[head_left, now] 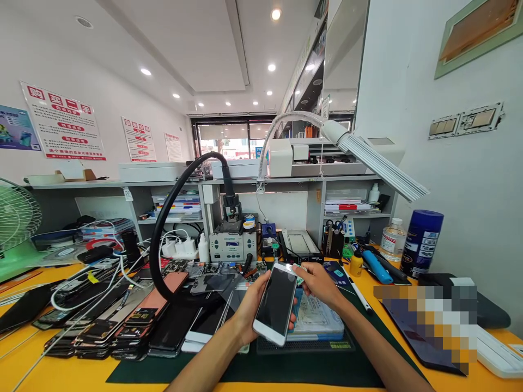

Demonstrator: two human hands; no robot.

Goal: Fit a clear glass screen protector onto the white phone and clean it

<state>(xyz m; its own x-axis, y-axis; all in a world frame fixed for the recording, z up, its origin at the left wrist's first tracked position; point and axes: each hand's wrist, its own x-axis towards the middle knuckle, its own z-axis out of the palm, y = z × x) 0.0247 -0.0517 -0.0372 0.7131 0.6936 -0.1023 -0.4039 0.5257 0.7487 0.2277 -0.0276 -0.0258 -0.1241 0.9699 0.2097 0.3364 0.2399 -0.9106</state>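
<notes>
A yellow worktop (24,375) carries a dark green mat (310,373); a grey shelf unit (315,218) runs along its far side, in a white-walled room with ceiling lights and a far window (229,146).

The phone (275,305), white with a dark screen, is held tilted above the near middle of the mat. The left hand's (250,307) fingers wrap around its sides; the right hand's (316,280) thumb and forefinger are together at its far right corner, but I cannot tell whether they grip it. Phone and right arm partly hide a box (321,318) beyond. A black hose (155,250) loops over the phone stacks (133,329) at left, covering some. A pixelated patch hides part of the near right.

Counted: three red-and-white notices (63,122), one fan (16,215), one lamp (378,160), one blue can (423,242).
</notes>
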